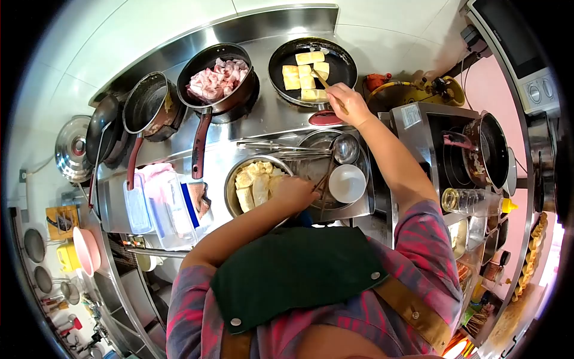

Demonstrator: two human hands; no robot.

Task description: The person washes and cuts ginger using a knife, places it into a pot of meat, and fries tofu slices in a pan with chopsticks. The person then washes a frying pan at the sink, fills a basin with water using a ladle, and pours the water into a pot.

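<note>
My right hand (347,103) is closed round the handle of a wooden utensil (323,81), its tip among pale yellow rectangular pieces (291,77) in a black frying pan (280,60). My left hand (297,192) is over the right side of a metal bowl (230,194) of similar yellowish pieces (260,190). Its fingers bend near some thin dark sticks (326,185); whether they grip anything I cannot make out. Just right of that hand, a white bowl (347,183) sits on a metal tray.
A pan of raw pinkish meat (218,81) and an empty pot (146,103) stand at the left. Plastic containers (158,203) lie below them. A metal ladle (345,148) rests near the tray. At the right are another pan (493,152) and a clear bottle (472,202).
</note>
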